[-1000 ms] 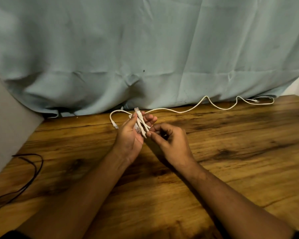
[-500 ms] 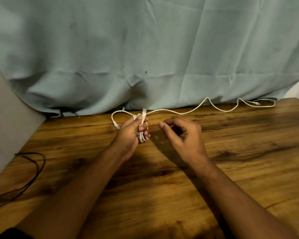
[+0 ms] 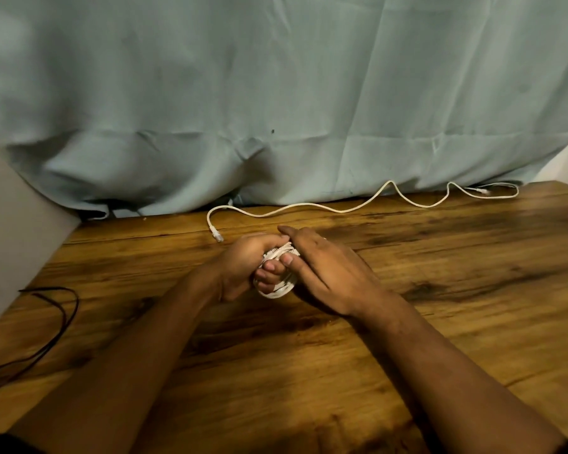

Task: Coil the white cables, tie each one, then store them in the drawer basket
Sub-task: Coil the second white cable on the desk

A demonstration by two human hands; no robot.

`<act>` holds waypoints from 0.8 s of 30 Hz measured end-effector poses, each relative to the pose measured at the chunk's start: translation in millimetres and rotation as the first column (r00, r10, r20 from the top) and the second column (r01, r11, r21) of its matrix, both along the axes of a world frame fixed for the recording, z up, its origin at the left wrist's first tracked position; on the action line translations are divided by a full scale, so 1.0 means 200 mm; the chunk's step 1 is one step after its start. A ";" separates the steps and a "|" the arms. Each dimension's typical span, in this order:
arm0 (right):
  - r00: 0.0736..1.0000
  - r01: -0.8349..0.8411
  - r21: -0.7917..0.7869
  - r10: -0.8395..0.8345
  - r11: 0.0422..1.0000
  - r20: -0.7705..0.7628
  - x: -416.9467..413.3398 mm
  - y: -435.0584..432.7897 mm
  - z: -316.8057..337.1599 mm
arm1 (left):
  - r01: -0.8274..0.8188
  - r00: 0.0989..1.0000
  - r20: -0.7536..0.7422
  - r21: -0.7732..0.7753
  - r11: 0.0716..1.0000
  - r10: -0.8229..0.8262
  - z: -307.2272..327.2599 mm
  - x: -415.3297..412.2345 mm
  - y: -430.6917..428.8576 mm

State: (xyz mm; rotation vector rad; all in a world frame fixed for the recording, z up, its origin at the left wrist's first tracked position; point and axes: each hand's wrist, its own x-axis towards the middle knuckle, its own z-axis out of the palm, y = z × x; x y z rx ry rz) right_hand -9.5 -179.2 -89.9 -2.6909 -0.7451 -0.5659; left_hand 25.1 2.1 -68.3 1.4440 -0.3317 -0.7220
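Observation:
A small coil of white cable (image 3: 277, 288) sits between my two hands, just above the wooden table (image 3: 440, 322). My left hand (image 3: 243, 267) is closed around the coil's left side. My right hand (image 3: 325, 270) lies over its right side, fingers stretched across the top and thumb pressing on the wraps. Much of the coil is hidden by the fingers. A second white cable (image 3: 341, 209) lies loose and uncoiled along the table's back edge, with one plug (image 3: 216, 235) near my left hand and the other plug (image 3: 482, 191) far right.
A pale blue cloth (image 3: 276, 93) hangs behind the table and down to its back edge. A thin black cable (image 3: 63, 319) loops at the left edge of the table. A grey panel (image 3: 14, 224) rises on the left. No drawer basket shows.
My right hand moved back left and came down over the coil held in my left hand. Both hands sank closer to the table. The upright plug end is no longer sticking out.

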 end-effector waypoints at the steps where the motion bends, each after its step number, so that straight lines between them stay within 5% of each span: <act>1: 1.000 0.005 -0.012 -0.005 1.000 0.006 0.00 0.00 0.00 | 0.000 1.000 0.004 0.014 1.000 0.000 0.00 0.00 0.00; 10: 0.981 0.146 -0.044 -0.139 0.988 0.136 0.01 0.04 -0.03 | -0.207 0.902 0.402 0.087 0.974 0.156 -0.07 0.01 -0.03; 15: 0.945 0.193 -0.056 -0.170 0.980 0.281 0.02 0.04 -0.04 | -0.438 0.647 0.696 0.008 0.899 0.310 -0.12 0.01 -0.06; 19: 0.926 0.189 -0.066 -0.155 0.980 0.345 0.01 0.04 -0.03 | -0.485 0.629 0.678 -0.039 0.874 0.379 -0.12 0.02 -0.07; 24: 0.959 0.153 0.007 -0.150 0.988 0.239 0.01 0.04 -0.04 | -0.406 0.789 0.476 -0.071 0.911 0.389 -0.12 0.03 -0.06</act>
